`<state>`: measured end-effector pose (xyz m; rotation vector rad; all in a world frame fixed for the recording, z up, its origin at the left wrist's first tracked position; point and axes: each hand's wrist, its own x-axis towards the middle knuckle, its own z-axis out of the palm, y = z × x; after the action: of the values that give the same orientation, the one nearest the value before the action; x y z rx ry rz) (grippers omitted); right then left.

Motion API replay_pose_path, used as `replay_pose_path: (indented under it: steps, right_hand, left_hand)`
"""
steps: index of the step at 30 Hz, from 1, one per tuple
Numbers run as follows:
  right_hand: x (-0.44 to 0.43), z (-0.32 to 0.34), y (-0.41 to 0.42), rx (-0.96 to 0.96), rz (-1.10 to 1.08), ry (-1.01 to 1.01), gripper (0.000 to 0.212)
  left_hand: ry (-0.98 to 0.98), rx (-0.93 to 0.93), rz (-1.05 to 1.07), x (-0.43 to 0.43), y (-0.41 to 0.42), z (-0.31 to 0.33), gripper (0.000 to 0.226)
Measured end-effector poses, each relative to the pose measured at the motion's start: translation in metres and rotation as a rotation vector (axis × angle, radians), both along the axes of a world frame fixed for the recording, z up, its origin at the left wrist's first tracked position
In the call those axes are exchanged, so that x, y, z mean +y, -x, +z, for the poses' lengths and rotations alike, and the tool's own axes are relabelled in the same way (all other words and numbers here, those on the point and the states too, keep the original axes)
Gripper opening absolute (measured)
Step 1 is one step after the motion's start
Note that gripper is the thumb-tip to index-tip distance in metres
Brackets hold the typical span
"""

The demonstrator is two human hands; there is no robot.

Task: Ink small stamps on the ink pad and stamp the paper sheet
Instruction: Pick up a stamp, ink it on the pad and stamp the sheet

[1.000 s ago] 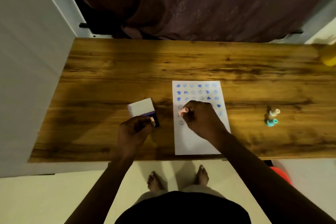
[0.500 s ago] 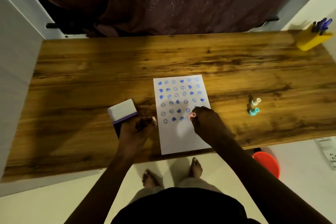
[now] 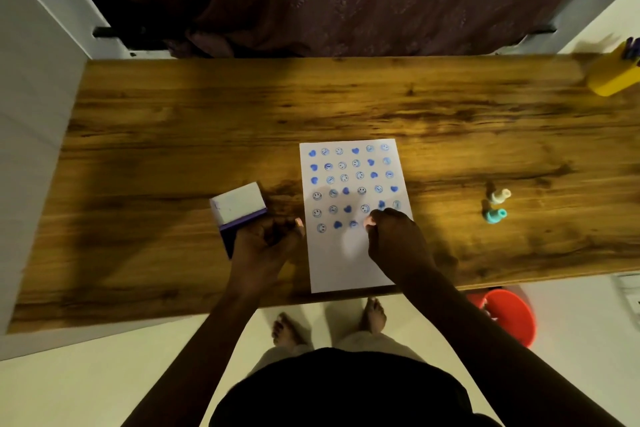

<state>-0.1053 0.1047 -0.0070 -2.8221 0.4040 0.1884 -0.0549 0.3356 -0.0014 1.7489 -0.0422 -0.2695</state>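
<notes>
The paper sheet (image 3: 353, 253) lies lengthwise at the near edge of the wooden tabletop (image 3: 173, 135), its far half filled with rows of blue hearts and smiley prints, the near part blank. The right hand (image 3: 394, 239) is closed around a small pink stamp (image 3: 369, 221), pressing it onto the sheet at the end of the nearest, unfinished row, likely to extend that row. The left hand (image 3: 266, 239) is curled on the ink pad (image 3: 235, 215) just left of the sheet, apparently steadying it close by for quick re-inking. Two spare stamps (image 3: 497, 206) lie apart toward the right edge, a yellow pen holder (image 3: 611, 76) at the far right corner.
</notes>
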Motion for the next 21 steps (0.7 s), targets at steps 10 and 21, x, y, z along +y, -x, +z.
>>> replay_pose_path:
  steps: [10,21]
  right_hand:
    - [-0.005,0.002,-0.003,-0.016,-0.025,-0.039,0.026]
    - [-0.049,0.053,0.013,-0.267,-0.340,-0.531,0.025]
  left_hand:
    - [0.032,0.023,-0.010,0.000,0.001,0.012,0.039]
    - [0.042,0.114,-0.055,-0.021,0.013,0.013,0.027]
